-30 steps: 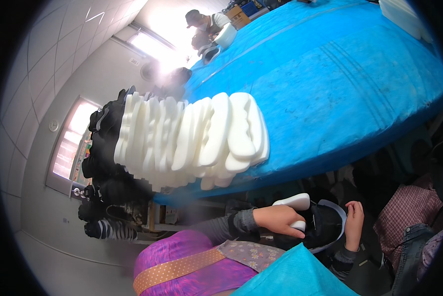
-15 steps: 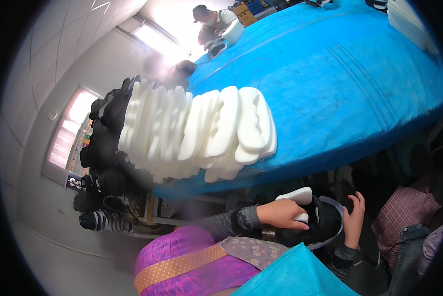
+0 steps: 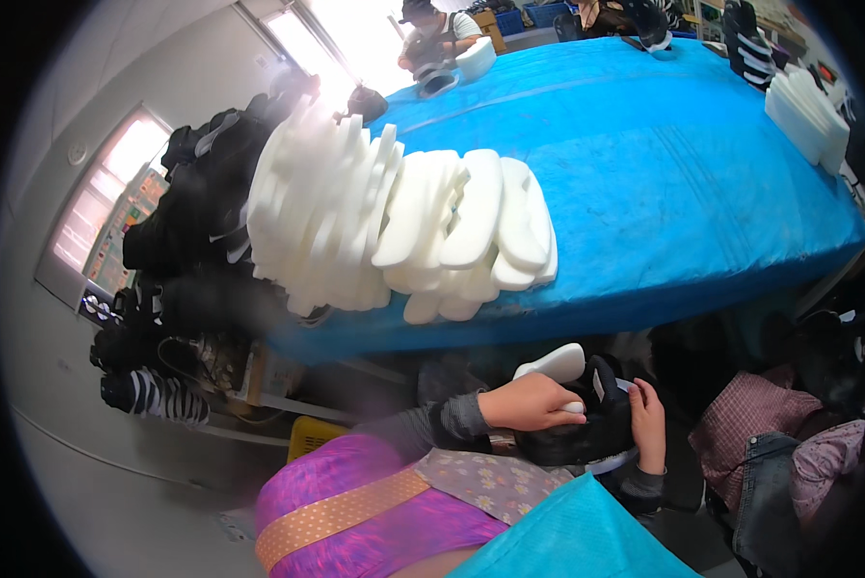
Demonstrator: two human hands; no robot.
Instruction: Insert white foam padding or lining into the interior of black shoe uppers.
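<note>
We are holding a black shoe (image 3: 586, 433) low in the lap, below the near edge of the blue table (image 3: 702, 193) — close in, where both hands can brace it. Our left hand (image 3: 533, 403) is lying curled over the shoe's opening, fingers bent down around a white insert (image 3: 553, 364); one end of the insert is sticking up and away from the shoe, while the other end is under our fingers, seemingly going inside. Our right hand (image 3: 649, 424) is cupping the shoe's far side, fingers wrapped closed against it, likely steadying it against the left hand's push.

On the table, just beyond us, a long stack of white inserts (image 3: 394, 226) is standing on edge, fanned out within easy reach. To its left, black shoes (image 3: 201, 193) are piling up in a dark heap. Far off on the right, a smaller white stack (image 3: 803, 116) is sitting near the table's edge, and another person (image 3: 432, 34) is working at the far end.
</note>
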